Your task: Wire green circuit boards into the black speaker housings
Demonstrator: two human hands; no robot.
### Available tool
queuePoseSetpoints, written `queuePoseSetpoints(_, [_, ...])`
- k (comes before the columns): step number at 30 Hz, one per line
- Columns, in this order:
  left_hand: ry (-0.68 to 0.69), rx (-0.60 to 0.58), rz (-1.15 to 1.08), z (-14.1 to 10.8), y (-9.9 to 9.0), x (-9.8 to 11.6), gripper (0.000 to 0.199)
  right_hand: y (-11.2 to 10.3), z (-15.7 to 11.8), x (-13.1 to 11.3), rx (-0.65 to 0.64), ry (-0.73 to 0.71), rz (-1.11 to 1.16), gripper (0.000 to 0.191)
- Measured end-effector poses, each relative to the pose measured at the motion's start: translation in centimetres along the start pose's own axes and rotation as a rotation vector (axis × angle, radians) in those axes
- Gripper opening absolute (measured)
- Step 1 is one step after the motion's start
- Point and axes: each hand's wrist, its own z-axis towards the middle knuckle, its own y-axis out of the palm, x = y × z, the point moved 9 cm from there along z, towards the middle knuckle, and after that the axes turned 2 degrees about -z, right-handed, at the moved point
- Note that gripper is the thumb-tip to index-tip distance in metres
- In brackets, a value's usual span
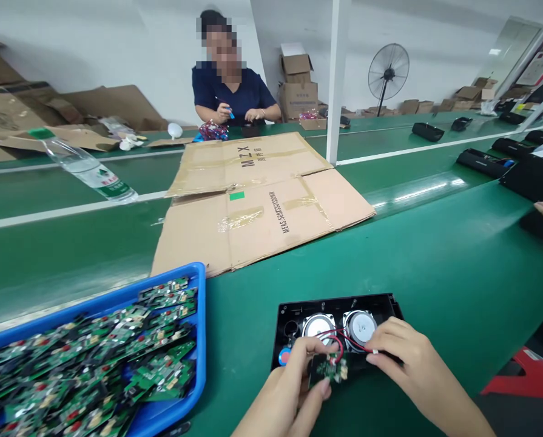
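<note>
The left hand (pixel 293 388) pinches a circuit board (pixel 329 368) over the speaker case's (pixel 280 328) near edge. The right hand (pixel 405 352) pinches a wire connector (pixel 374 351). Bare tabletop (pixel 239 340) separates case and blue tray (pixel 200 340).

The lone head view faces forward and down (from fairly close) over the green table (pixel 435 267).

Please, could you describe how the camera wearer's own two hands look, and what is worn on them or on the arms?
The left hand and the right hand are both bare, with five-fingered human shape and no gloves. No ring, watch, bracelet, sleeve or marking is visible on them or the wrists.
</note>
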Motion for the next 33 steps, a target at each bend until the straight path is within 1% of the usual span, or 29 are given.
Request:
queuePoseSetpoints(3, [0.019,0.136,0.083,0.2,-1.0,0.0,0.021,0.1,0.8,0.0,0.092,0.077,0.178,0.016])
queuePoseSetpoints(6, [0.010,0.228,0.128,0.2,-2.0,-0.1,0.023,1.7,1.6,-0.3,0.067,0.139,0.276,0.016])
queuePoseSetpoints(9, [-0.031,0.266,0.152,0.2,-2.6,-0.3,0.024,3.2,2.1,-0.3,0.062,0.184,0.310,0.010])
queuePoseSetpoints(11, [-0.051,0.264,0.167,0.3,-2.8,-0.4,0.025,3.5,2.1,-0.4,0.102,0.171,0.274,0.006])
queuePoseSetpoints(12, [-0.052,0.257,0.177,0.4,-2.8,-0.4,0.025,3.5,2.1,-0.6,0.118,0.142,0.242,0.006])
queuePoseSetpoints(16, [-0.015,0.243,0.220,0.5,-2.7,0.1,0.025,3.2,2.0,-2.4,0.159,-0.044,0.083,0.019])
queuePoseSetpoints(19, [0.004,0.224,0.257,0.4,-2.5,0.3,0.025,3.1,1.9,-3.1,0.172,-0.109,-0.004,0.025])
queuePoseSetpoints(21, [0.002,0.207,0.267,0.4,-2.5,0.3,0.026,3.1,1.9,-3.1,0.171,-0.123,0.018,0.022])
queuePoseSetpoints(24, [-0.007,0.215,0.260,0.4,-2.7,0.2,0.025,2.8,1.7,-2.6,0.199,-0.121,0.151,0.021])
queuePoseSetpoints(26, [-0.008,0.223,0.268,0.5,-2.8,0.1,0.025,2.7,1.6,-2.3,0.195,-0.107,0.201,0.022])
queuePoseSetpoints(28, [0.005,0.220,0.287,0.5,-2.7,0.1,0.026,3.2,1.8,-2.3,0.143,-0.097,0.150,0.025])
queuePoseSetpoints(30, [0.041,0.206,0.311,0.4,-2.5,0.3,0.028,3.9,2.0,-2.6,0.088,-0.094,0.032,0.030])
queuePoseSetpoints(33, [0.099,0.174,0.340,0.4,-2.1,0.6,0.030,4.7,2.2,-2.8,0.039,-0.096,-0.086,0.034])
